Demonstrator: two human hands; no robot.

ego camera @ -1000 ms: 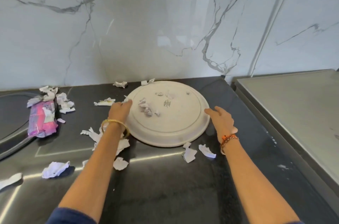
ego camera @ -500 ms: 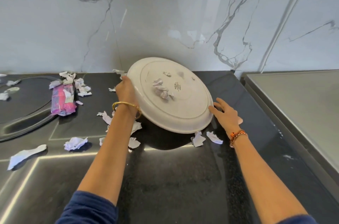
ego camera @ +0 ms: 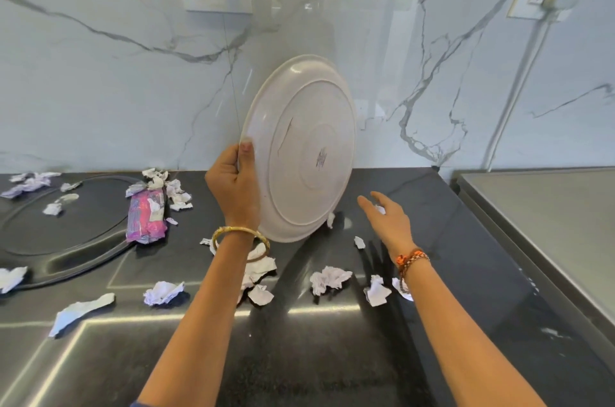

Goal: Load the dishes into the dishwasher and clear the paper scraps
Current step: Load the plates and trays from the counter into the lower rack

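L grip [ego camera: 234, 183] holds plate [ego camera: 301, 153] by rim, nearly upright above desk [ego camera: 332, 356]. R grip [ego camera: 387, 223] open, empty, w/ paper scraps [ego camera: 329, 278] just below both.

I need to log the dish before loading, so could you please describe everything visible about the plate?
The plate is large, round, off-white, seemingly ceramic. It is held nearly upright above the counter, underside facing the camera, showing a raised foot ring, a small printed mark at centre and a thin dark streak. The left hand grips its left rim, thumb on the underside; nothing else touches it.
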